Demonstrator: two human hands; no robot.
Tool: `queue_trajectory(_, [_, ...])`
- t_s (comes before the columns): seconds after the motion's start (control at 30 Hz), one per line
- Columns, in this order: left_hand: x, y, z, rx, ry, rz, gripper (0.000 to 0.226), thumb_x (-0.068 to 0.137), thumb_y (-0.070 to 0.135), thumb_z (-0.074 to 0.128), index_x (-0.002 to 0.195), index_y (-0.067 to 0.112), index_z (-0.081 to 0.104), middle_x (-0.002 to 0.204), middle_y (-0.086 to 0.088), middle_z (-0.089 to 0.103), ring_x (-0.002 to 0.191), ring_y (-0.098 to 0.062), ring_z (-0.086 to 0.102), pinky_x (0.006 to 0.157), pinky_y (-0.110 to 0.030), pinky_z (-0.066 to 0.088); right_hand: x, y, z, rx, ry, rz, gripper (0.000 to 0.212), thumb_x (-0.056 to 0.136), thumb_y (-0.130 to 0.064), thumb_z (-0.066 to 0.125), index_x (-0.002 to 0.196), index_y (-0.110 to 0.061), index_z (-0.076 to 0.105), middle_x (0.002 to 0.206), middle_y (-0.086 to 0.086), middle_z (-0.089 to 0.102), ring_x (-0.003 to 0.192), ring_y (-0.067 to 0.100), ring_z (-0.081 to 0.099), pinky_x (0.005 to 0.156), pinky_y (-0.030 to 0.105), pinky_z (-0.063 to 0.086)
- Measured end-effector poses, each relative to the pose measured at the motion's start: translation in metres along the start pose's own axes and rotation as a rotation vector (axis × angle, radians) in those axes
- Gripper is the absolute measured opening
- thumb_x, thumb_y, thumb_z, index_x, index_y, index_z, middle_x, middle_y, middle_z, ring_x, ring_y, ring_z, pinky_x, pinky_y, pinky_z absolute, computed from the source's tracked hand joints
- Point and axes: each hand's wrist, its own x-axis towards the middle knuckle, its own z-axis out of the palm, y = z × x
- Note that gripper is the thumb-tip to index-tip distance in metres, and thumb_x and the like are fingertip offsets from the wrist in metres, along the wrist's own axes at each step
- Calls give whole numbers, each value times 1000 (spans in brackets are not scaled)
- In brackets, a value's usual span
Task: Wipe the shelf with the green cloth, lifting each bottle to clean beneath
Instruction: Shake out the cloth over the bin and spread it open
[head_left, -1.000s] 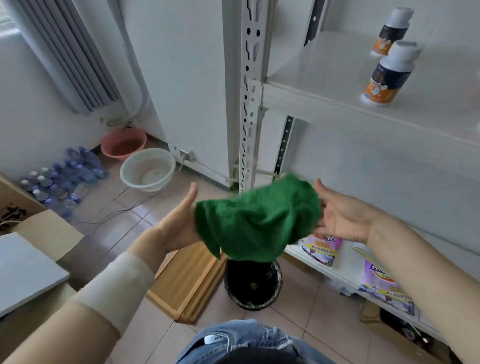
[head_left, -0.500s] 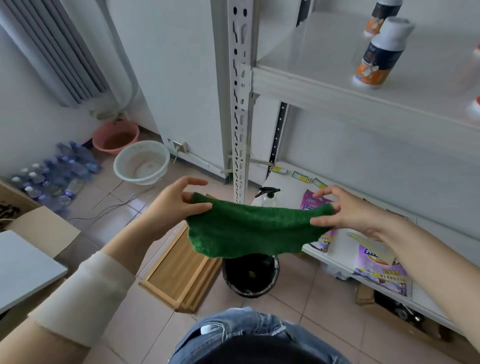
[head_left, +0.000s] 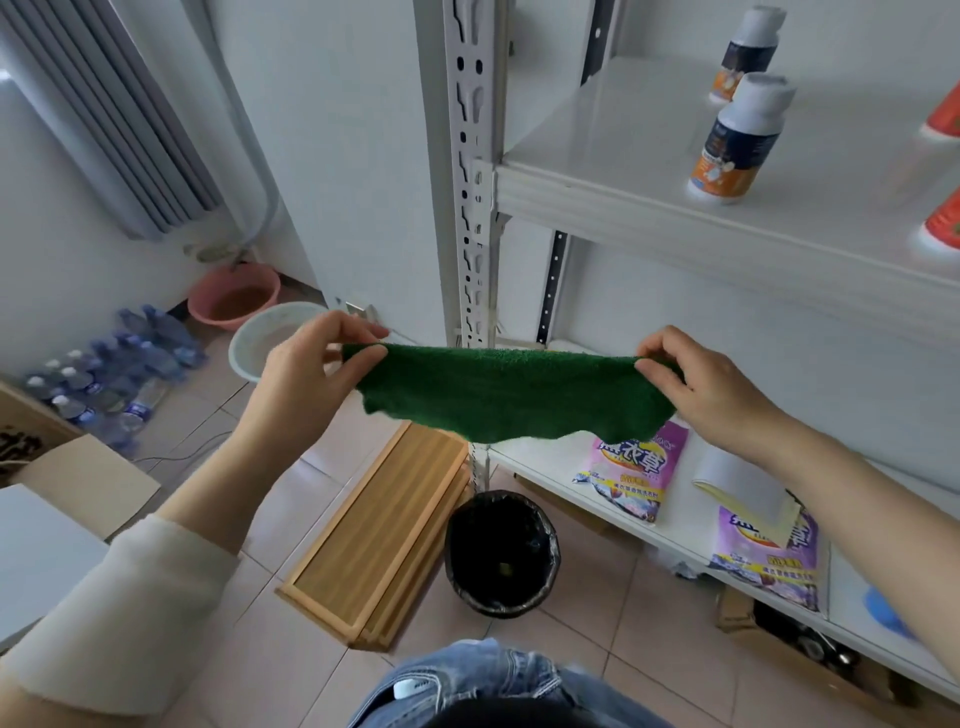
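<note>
**Green cloth**: stretched wide between both hands, in the air in front of the shelving. It hung below the upper shelf and touched no shelf; its lower edge hung loose and wavy.

**Left hand**: grip closed on the cloth's upper left corner, pinched between thumb and fingers.

**Right hand**: grip closed on the upper right corner, likewise pinched.

**Upper shelf:** white. It carried two upright white-capped bottles with dark and orange labels, the near bottle in front of the far bottle. Two orange-red containers were cut off at the right edge, possibly more bottles.

**Lower shelf**: two purple pouches lay flat.

**Floor:** black bin under the cloth, wooden board just beside it. White basin, pink basin and packed water bottles stood farther left.
</note>
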Motion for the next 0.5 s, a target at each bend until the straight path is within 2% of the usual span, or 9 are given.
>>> queue_trajectory(0.07, [4,3,-6,-37,45,-8,8,84,18,60,81,22,54,80,7,59,78,-16,58,69,-26,50,2,-2,-2,106,-53,21,3,92,-27,47,91,-24,49,86,0,56,74,12,48,62,9,34])
queue_trajectory(0.13, [6,6,-10,-55,72,-15,9,83,22,60,80,28,54,77,8,59,73,-14,58,65,-23,51,6,-6,-4,173,-154,41,13,81,-42,52,91,-36,47,93,-13,55,84,-1,48,69,15,35])
queue_trajectory(0.17, [8,6,-11,-64,71,-29,6,83,23,60,81,27,56,78,6,60,75,-17,59,67,-27,53,8,-8,-2,168,-209,42,20,76,-44,58,92,-40,46,96,-18,53,90,-4,47,74,16,33])
queue_trajectory(0.23, [11,5,-11,-74,65,-72,2,83,23,61,84,22,60,78,2,63,77,-22,61,71,-35,52,11,-9,4,90,-267,24,27,76,-36,67,92,-43,45,94,-15,54,91,-1,50,76,17,35])
queue_trajectory(0.3, [14,0,-13,-102,81,-137,4,82,23,63,84,20,63,77,0,64,74,-17,62,70,-32,52,16,-9,9,74,-216,-1,20,82,-29,64,84,-43,49,82,-13,57,77,1,54,65,7,38])
queue_trajectory(0.37, [17,-4,-14,-159,87,-199,3,81,23,64,80,21,64,74,2,64,64,-2,60,63,-22,51,21,-7,10,122,-159,15,17,85,-26,60,73,-38,56,73,-8,57,66,8,53,57,5,37])
queue_trajectory(0.43, [18,-8,-15,-191,78,-228,6,82,23,64,76,25,62,70,2,63,59,0,59,57,-18,51,24,-5,8,204,-189,54,12,84,-27,59,72,-27,63,75,0,57,64,10,51,56,6,36])
queue_trajectory(0.5, [19,-10,-16,-201,91,-233,8,82,24,63,75,26,61,69,0,63,61,-4,59,58,-21,50,25,-6,6,370,-221,90,8,83,-19,60,82,-22,68,83,-4,64,70,3,60,63,2,41])
